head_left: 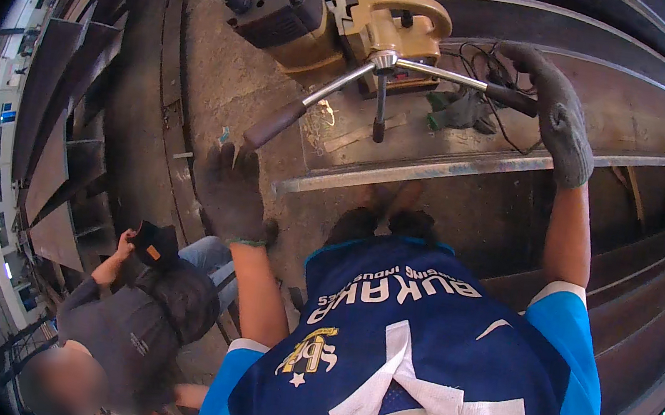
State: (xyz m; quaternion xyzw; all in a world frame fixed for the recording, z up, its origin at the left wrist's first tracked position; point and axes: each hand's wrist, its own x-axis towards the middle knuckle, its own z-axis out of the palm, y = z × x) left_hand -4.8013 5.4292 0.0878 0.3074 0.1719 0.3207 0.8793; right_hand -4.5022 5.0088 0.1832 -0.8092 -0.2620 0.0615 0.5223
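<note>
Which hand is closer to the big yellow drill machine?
Right. The right hand grips a handle spoke of the yellow drill machine; the left hand rests flat on the steel beam, below the machine.

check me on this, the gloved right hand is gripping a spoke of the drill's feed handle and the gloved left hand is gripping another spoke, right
Not quite. In the head view the right hand does grip a spoke of the feed handle on the magnetic drill, but the left hand grips nothing: it rests flat on the steel beam, just below the nearest spoke's grip.
</note>
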